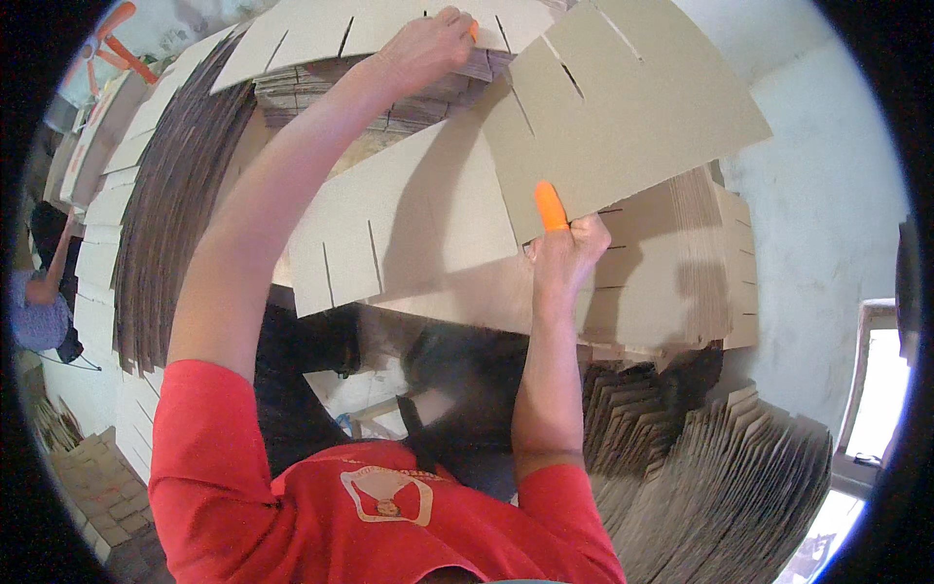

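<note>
My right hand (567, 250) is closed on the near edge of a tan cardboard sheet (632, 117) with narrow slots, its thumb in an orange finger cover (551, 204) pressed on the face. The sheet is raised and tilted, overlapping a paler slotted cardboard sheet (418, 204) on the table. My left hand (428, 44) reaches to the far side over a white slotted cardboard sheet (302, 44) on top of a pile. Its fingers are curled, with an orange tip showing; what they pinch, if anything, is hidden.
Stacked cardboard (185, 195) stands on the left, and another stack (671, 263) is at the right of the table. Many sheets stand on edge (720, 487) at lower right. Another person's arm (49, 277) is at far left, below an orange fan (117, 44).
</note>
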`<state>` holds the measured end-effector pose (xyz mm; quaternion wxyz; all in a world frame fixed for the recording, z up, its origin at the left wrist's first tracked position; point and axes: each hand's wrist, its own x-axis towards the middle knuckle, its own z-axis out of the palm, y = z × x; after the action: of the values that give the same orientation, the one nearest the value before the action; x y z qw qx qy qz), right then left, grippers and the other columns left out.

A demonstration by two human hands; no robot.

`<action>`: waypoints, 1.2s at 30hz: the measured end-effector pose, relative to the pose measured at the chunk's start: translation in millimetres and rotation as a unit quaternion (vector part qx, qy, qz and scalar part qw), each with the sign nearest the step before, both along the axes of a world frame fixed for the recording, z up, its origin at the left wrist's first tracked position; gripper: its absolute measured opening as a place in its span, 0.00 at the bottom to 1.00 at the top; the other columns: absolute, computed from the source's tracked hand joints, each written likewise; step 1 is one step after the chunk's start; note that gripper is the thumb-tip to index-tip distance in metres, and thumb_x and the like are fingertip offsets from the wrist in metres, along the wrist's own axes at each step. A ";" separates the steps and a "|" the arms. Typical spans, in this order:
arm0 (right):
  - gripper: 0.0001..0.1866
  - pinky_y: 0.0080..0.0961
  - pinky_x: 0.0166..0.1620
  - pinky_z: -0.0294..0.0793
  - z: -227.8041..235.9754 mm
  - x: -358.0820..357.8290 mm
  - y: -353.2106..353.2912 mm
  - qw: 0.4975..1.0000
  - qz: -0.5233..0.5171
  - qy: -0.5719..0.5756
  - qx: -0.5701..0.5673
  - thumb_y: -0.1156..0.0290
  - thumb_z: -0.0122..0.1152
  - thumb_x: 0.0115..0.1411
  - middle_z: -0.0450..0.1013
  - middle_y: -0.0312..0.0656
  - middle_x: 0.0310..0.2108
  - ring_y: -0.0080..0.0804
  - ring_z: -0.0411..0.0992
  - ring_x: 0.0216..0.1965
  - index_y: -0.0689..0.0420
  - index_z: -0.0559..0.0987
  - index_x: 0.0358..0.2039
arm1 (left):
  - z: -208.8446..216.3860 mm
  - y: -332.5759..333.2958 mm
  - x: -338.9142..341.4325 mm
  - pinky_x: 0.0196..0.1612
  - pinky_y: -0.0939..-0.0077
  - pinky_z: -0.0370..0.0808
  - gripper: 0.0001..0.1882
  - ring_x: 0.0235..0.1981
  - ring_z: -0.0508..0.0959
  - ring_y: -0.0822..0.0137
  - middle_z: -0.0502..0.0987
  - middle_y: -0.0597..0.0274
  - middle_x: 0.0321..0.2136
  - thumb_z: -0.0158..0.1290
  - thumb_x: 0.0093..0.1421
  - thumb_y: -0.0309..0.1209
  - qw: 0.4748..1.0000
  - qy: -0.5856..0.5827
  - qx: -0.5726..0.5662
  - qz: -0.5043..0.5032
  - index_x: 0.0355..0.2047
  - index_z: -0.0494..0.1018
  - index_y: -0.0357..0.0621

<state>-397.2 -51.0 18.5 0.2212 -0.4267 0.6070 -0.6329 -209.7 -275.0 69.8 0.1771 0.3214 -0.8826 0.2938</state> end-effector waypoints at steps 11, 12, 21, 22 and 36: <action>0.06 0.20 0.24 0.61 -5.6 -9.8 -0.3 0.998 -0.012 0.056 0.026 0.83 0.68 0.50 0.70 0.33 0.18 0.15 0.60 0.23 0.65 0.78 0.21 | 7.7 41.5 0.9 0.40 0.72 0.82 0.15 0.46 0.73 0.58 0.70 0.51 0.44 0.52 0.52 0.22 0.994 -0.070 0.089 0.002 0.41 0.71 0.28; 0.06 0.20 0.24 0.61 -7.1 -12.0 0.0 0.996 -0.007 0.082 0.042 0.82 0.68 0.50 0.69 0.32 0.17 0.15 0.60 0.22 0.65 0.78 0.21 | 7.3 43.2 1.4 0.40 0.72 0.82 0.15 0.45 0.73 0.58 0.70 0.50 0.44 0.52 0.52 0.22 0.993 -0.066 0.099 -0.005 0.41 0.71 0.28; 0.15 0.28 0.21 0.59 -7.6 -23.8 -0.9 0.995 0.036 0.096 0.012 0.70 0.69 0.54 0.67 0.40 0.13 0.24 0.59 0.16 0.64 0.73 0.18 | 5.6 108.9 -9.1 0.37 0.74 0.82 0.12 0.46 0.73 0.60 0.72 0.47 0.47 0.53 0.52 0.26 0.981 -0.129 0.054 -0.132 0.33 0.75 0.27; 0.17 0.29 0.21 0.59 -4.9 -27.0 2.2 0.991 0.029 0.126 0.012 0.69 0.70 0.54 0.66 0.41 0.13 0.25 0.59 0.16 0.64 0.73 0.18 | 8.7 113.8 -9.0 0.37 0.74 0.82 0.12 0.46 0.73 0.60 0.72 0.47 0.46 0.53 0.52 0.26 0.978 -0.152 0.048 -0.131 0.33 0.75 0.28; 0.12 0.34 0.31 0.69 11.1 1.1 2.4 0.980 -0.037 0.195 -0.008 0.68 0.68 0.52 0.71 0.50 0.20 0.38 0.66 0.22 0.62 0.77 0.22 | -20.2 93.4 0.5 0.48 0.60 0.74 0.27 0.45 0.76 0.49 0.77 0.55 0.44 0.61 0.55 0.42 0.941 0.270 0.167 -0.113 0.52 0.72 0.43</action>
<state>-396.1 -48.6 29.6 0.0712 -0.5212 0.6487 -0.5500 -209.2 -181.6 49.6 0.3848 0.3123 -0.8683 0.0221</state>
